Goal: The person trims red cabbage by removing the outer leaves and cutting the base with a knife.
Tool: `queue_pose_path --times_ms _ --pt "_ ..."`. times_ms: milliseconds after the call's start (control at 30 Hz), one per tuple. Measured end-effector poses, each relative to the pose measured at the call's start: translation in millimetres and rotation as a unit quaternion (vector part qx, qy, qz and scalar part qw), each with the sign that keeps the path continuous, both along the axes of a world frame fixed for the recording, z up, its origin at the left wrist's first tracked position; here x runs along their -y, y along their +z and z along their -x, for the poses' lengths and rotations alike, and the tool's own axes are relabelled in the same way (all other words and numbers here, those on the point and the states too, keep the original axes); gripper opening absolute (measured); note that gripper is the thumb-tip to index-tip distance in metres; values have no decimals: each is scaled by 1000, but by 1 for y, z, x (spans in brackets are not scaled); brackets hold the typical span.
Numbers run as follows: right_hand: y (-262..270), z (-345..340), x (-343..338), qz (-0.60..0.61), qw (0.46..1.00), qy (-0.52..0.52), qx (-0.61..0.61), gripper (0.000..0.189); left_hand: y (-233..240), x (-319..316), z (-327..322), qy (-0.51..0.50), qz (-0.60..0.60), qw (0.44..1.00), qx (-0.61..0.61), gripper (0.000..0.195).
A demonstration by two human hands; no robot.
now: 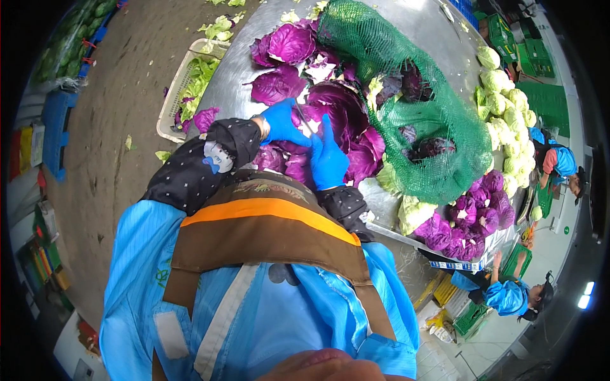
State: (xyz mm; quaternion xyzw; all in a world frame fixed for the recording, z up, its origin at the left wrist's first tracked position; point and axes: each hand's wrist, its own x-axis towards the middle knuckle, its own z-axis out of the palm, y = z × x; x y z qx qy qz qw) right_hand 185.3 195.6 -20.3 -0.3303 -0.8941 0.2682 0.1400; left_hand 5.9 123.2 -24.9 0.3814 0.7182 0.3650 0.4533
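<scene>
Both my hands wear blue gloves over a purple cabbage with loosened outer leaves. My left hand lies at its left side, thumb pointing right. My right hand is close by at the lower side, index finger raised and thumb near my left thumb. Between them a thin, dark, curved blade crosses the cabbage by a pale cut spot; which hand holds it, I cannot tell. Loose purple leaves lie around. A green mesh bag with several dark purple cabbages inside lies to the right.
Trimmed purple cabbages and pale green cabbages are piled right on the metal table. A cream plastic crate of leaf scraps stands left. Two people, one person nearer and another person beyond, are at the right.
</scene>
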Motion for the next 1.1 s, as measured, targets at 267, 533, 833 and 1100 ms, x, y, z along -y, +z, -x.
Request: queue_pose_path --times_ms 267,533,833,1100 --pt "-16 6 -8 51 995 -78 -44 50 22 1 -18 63 32 997 -13 110" --pt "41 31 -48 -6 993 20 113 40 21 6 -22 27 69 994 -86 121" --pt "-27 8 -86 6 989 -56 135 36 20 47 0 23 -165 985 31 89" --pt "-34 -33 -63 106 990 -91 -30 46 21 60 -29 157 -220 959 80 57"
